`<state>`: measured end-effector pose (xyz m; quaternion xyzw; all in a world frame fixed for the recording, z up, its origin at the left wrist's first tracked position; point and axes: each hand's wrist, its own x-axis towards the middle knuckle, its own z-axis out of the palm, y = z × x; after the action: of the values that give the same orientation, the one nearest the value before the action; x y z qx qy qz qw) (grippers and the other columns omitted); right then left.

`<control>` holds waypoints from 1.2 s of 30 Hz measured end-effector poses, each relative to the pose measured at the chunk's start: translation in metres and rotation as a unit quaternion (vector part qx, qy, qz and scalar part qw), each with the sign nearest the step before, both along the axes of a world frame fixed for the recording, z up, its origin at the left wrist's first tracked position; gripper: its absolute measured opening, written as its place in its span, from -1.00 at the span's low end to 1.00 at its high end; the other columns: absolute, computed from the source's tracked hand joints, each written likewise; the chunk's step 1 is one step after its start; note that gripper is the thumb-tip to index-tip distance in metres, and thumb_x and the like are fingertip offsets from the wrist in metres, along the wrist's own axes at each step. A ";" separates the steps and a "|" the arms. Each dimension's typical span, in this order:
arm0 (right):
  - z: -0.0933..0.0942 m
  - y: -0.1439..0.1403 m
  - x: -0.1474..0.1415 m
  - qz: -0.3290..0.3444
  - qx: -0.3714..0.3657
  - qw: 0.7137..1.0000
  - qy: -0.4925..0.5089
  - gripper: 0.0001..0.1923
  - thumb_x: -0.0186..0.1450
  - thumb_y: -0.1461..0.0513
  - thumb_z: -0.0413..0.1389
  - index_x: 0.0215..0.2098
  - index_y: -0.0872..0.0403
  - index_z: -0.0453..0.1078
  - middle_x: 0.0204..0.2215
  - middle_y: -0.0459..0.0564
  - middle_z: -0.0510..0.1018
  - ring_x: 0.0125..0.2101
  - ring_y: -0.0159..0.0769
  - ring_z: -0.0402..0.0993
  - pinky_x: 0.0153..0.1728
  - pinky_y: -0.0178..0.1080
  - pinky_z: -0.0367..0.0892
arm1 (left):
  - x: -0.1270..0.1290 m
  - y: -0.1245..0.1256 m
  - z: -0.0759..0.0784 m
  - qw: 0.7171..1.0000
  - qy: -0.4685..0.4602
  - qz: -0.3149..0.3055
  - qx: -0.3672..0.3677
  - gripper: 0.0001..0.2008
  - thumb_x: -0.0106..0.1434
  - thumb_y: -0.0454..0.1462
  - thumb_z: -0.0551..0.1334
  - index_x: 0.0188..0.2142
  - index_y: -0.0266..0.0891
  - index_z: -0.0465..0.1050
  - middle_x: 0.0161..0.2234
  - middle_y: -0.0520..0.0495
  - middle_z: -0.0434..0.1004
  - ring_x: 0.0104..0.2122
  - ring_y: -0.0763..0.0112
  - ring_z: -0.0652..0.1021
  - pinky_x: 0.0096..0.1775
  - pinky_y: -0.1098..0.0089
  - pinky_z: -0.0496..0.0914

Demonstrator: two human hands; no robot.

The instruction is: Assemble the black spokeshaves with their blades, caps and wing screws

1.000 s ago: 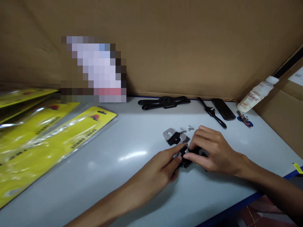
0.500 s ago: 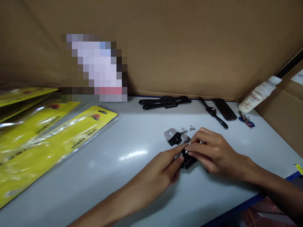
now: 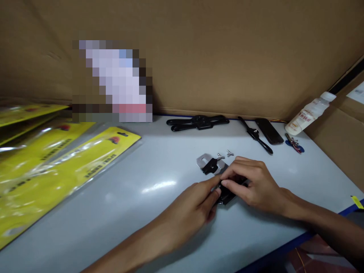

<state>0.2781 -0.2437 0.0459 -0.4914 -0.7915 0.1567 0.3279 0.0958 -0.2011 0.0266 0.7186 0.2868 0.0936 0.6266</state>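
A black spokeshave (image 3: pixel 227 195) is held low over the table, mostly covered by my hands. My left hand (image 3: pixel 200 199) is closed on its near-left side, thumb and fingers gripping the body. My right hand (image 3: pixel 256 185) pinches at the top of the body, its fingertips beside my left index finger. The small silver part at those fingertips is hidden now. Just beyond my hands lie a silver blade (image 3: pixel 202 161) and a black cap plate (image 3: pixel 210 166). Two loose wing screws, one (image 3: pixel 220 156) nearer and one (image 3: pixel 230 153) farther right, rest beside them.
Black spokeshave bodies (image 3: pixel 199 122) lie at the back, with another spokeshave (image 3: pixel 256 135) and a phone (image 3: pixel 269 131) to their right. A bottle (image 3: pixel 309 113) and keys (image 3: pixel 294 143) are far right. Yellow blister packs (image 3: pixel 93 167) cover the left. Cardboard (image 3: pixel 216 57) walls the back.
My right fingers have shifted and closed over the silver part that showed at their tips. My left hand keeps its hold on the spokeshave. The view has moved slightly.
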 end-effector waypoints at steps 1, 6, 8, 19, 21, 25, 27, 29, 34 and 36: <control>0.001 0.000 -0.001 -0.020 -0.036 0.999 0.017 -0.87 0.25 0.40 0.15 -0.44 0.11 0.41 -0.52 -0.15 0.44 -0.49 -0.42 0.33 -0.39 -0.31 0.29 | 0.000 0.000 0.000 1.000 0.003 -0.001 0.005 -0.57 0.40 -0.18 -0.06 0.14 -0.31 0.32 -0.62 0.20 0.13 -0.60 0.49 0.19 -0.47 0.42 0.15; 0.003 0.002 0.000 -0.048 -0.076 0.996 0.015 -0.86 0.20 0.40 0.18 -0.47 0.09 0.38 -0.52 -0.18 0.40 -0.48 -0.43 0.31 -0.38 -0.32 0.25 | 0.000 0.000 0.001 0.999 0.030 -0.016 0.025 -0.60 0.39 -0.18 -0.06 0.08 -0.30 0.35 -0.62 0.18 0.16 -0.58 0.47 0.20 -0.46 0.42 0.14; 0.000 0.004 0.002 -0.025 -0.055 0.998 0.002 -0.85 0.24 0.36 0.20 -0.46 0.09 0.37 -0.53 -0.17 0.42 -0.45 -0.41 0.31 -0.36 -0.31 0.24 | 0.000 0.000 0.001 0.999 0.033 -0.018 0.022 -0.62 0.39 -0.18 -0.06 0.05 -0.29 0.36 -0.61 0.18 0.16 -0.58 0.47 0.20 -0.45 0.42 0.15; 0.006 0.007 0.015 0.024 0.094 0.991 -0.090 -0.66 0.42 0.26 0.04 -0.52 0.12 0.39 -0.55 -0.05 0.40 -0.47 -0.34 0.21 -0.40 -0.24 0.19 | 0.001 0.001 0.003 1.000 0.005 -0.003 -0.012 -0.58 0.38 -0.16 -0.04 0.11 -0.28 0.32 -0.60 0.20 0.12 -0.59 0.50 0.17 -0.49 0.45 0.14; 0.009 0.005 0.015 0.040 0.092 0.990 -0.097 -0.67 0.40 0.28 0.05 -0.53 0.13 0.42 -0.54 -0.04 0.41 -0.46 -0.33 0.23 -0.41 -0.24 0.20 | 0.000 0.000 0.004 1.000 -0.002 -0.002 -0.014 -0.57 0.37 -0.16 -0.03 0.13 -0.28 0.32 -0.58 0.19 0.13 -0.58 0.50 0.18 -0.49 0.46 0.15; 0.010 0.001 0.011 0.088 0.066 0.990 -0.089 -0.64 0.40 0.27 0.05 -0.55 0.12 0.44 -0.56 -0.05 0.41 -0.48 -0.35 0.26 -0.39 -0.24 0.24 | 0.000 0.000 0.003 1.000 0.000 0.004 -0.008 -0.57 0.37 -0.15 -0.01 0.13 -0.28 0.33 -0.56 0.16 0.18 -0.56 0.50 0.20 -0.48 0.47 0.17; 0.009 0.000 0.010 0.111 0.058 0.989 -0.085 -0.65 0.42 0.25 0.05 -0.51 0.12 0.48 -0.57 -0.06 0.41 -0.49 -0.35 0.26 -0.40 -0.25 0.25 | -0.001 0.001 0.001 1.000 -0.001 -0.003 -0.010 -0.56 0.38 -0.14 -0.01 0.14 -0.28 0.32 -0.56 0.16 0.18 -0.57 0.50 0.20 -0.49 0.47 0.16; 0.009 0.000 0.010 0.109 0.075 0.987 -0.096 -0.67 0.44 0.24 0.03 -0.44 0.13 0.51 -0.56 -0.05 0.41 -0.49 -0.36 0.26 -0.41 -0.26 0.25 | -0.002 0.001 0.000 1.000 -0.001 -0.011 -0.011 -0.55 0.38 -0.13 -0.01 0.16 -0.28 0.30 -0.56 0.16 0.17 -0.57 0.50 0.19 -0.50 0.47 0.15; 0.011 0.001 0.012 0.053 0.130 0.975 -0.173 -0.64 0.42 0.28 0.00 -0.52 0.11 0.45 -0.57 -0.06 0.37 -0.52 -0.34 0.18 -0.45 -0.26 0.19 | -0.002 0.001 0.001 1.000 0.005 -0.007 -0.004 -0.52 0.39 -0.14 -0.05 0.21 -0.29 0.27 -0.57 0.18 0.13 -0.56 0.49 0.19 -0.48 0.46 0.16; 0.012 0.000 0.011 0.075 0.119 0.976 -0.164 -0.62 0.41 0.28 0.01 -0.56 0.11 0.42 -0.59 -0.07 0.35 -0.53 -0.36 0.16 -0.45 -0.27 0.19 | -0.002 0.001 0.002 1.000 0.009 -0.008 -0.002 -0.50 0.39 -0.14 -0.05 0.22 -0.30 0.26 -0.59 0.18 0.13 -0.57 0.49 0.19 -0.48 0.45 0.16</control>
<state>0.2896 -0.2434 0.0575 -0.4073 -0.8818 0.0024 0.2376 0.0937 -0.2001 0.0286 0.7207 0.2868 0.0817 0.6258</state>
